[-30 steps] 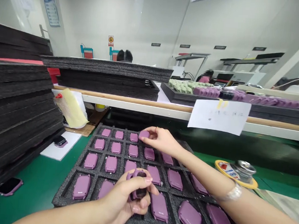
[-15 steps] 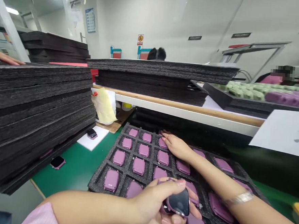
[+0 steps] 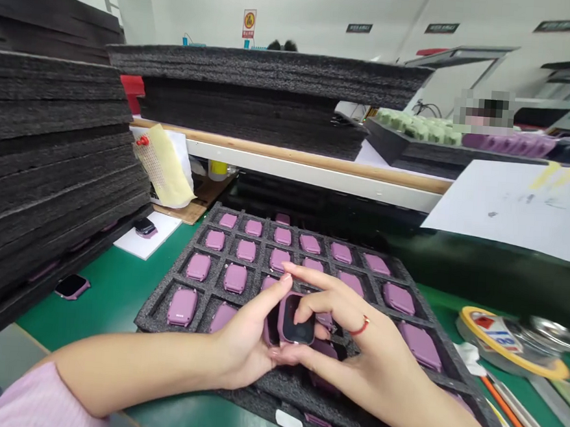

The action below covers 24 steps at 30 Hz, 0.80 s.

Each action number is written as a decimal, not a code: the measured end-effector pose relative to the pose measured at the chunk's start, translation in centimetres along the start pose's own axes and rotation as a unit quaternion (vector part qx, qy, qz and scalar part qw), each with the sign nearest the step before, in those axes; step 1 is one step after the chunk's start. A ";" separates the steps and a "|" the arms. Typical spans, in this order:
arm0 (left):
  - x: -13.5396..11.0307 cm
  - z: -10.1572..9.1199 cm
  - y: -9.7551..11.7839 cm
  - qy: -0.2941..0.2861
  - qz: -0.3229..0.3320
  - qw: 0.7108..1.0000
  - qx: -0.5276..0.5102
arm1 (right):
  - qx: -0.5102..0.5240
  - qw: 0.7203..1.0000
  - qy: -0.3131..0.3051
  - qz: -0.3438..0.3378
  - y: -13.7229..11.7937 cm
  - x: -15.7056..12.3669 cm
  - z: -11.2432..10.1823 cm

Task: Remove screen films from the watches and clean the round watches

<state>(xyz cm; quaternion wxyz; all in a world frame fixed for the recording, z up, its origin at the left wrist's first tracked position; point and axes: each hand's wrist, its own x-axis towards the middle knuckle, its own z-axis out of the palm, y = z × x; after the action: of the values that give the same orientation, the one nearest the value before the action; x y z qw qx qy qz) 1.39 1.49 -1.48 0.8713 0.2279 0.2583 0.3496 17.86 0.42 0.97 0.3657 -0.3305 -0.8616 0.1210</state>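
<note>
A purple-framed smartwatch body point(image 3: 297, 320) with a dark screen and no strap is held between my two hands over the tray. My left hand point(image 3: 252, 335) cups it from the left, thumb pointing up; a second purple edge shows behind it, perhaps another watch. From the right, my right hand point(image 3: 349, 335) grips the same watch, with a bent finger on the screen and the thumb along its lower edge. Below lies a black foam tray point(image 3: 247, 300) whose cells hold purple watch bodies point(image 3: 182, 306), backs up. My hands and forearms hide several cells.
Tall stacks of black foam trays point(image 3: 50, 151) stand at left. Near them lie a watch point(image 3: 71, 286) and another watch point(image 3: 145, 227) on white paper. A shelf point(image 3: 288, 167) runs across the back. Tape rolls point(image 3: 510, 343) and an orange stick point(image 3: 515, 418) lie at right.
My right hand has come back from the tray's far cells to the watch at my left hand. My left hand has shifted left and up in view. The camera has tilted down and turned right.
</note>
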 end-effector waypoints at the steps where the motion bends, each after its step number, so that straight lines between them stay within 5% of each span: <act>1: 0.0 0.0 0.0 -0.004 -0.003 1.000 -0.003 | 0.001 1.000 0.005 0.000 0.1 -0.2 0.1; 7: 0.1 0.0 -0.1 -0.038 0.001 0.999 -0.018 | -0.012 0.996 0.083 -0.031 -0.2 -0.4 0.2; 9: 0.0 -0.1 -0.1 -0.042 0.004 0.999 -0.007 | 0.016 0.987 0.160 -0.015 -0.1 -0.7 0.0; 12: -0.1 0.0 0.0 -0.041 -0.001 0.999 0.016 | 0.097 0.935 0.337 0.048 0.3 -1.3 -0.2; 14: -0.1 0.1 0.1 -0.040 -0.003 0.999 0.016 | 0.154 0.901 0.392 0.099 0.6 -1.6 -0.3; 18: -0.1 0.2 0.2 -0.035 -0.001 0.999 0.015 | 0.219 0.906 0.327 0.156 0.8 -1.3 -0.4; 24: -0.2 0.2 0.2 -0.030 -0.003 0.999 0.013 | 0.178 0.936 0.279 0.124 0.4 -1.3 -0.6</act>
<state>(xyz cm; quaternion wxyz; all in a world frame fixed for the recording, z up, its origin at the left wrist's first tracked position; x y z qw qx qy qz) 1.34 1.41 -1.15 0.8767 0.2491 0.2370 0.3365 19.13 -0.16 0.45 0.6262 -0.3846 -0.6418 0.2192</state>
